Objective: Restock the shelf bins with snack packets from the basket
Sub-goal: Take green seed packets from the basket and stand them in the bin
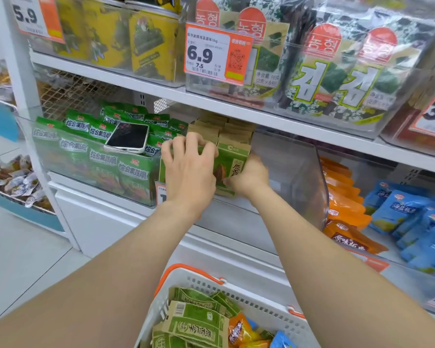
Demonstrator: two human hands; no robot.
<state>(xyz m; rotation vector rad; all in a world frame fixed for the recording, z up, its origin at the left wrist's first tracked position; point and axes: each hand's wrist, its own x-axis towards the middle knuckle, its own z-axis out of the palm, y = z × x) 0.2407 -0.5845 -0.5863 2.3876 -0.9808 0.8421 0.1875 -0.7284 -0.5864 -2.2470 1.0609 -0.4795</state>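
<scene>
I have both hands in the clear shelf bin [299,169], seating green-and-tan packets [230,164] upright. My left hand [189,169] curls over their tops; my right hand [249,177] pinches the front one's lower edge. Next, I judge, another packet from the basket [261,312] below.

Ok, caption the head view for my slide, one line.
Both hands, left hand and right hand, seat green-and-kraft packets in a clear shelf bin above the basket.

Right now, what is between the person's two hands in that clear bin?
In the head view, a green and tan snack packet stands upright between the left hand and the right hand; both hold it inside the clear bin.
</scene>
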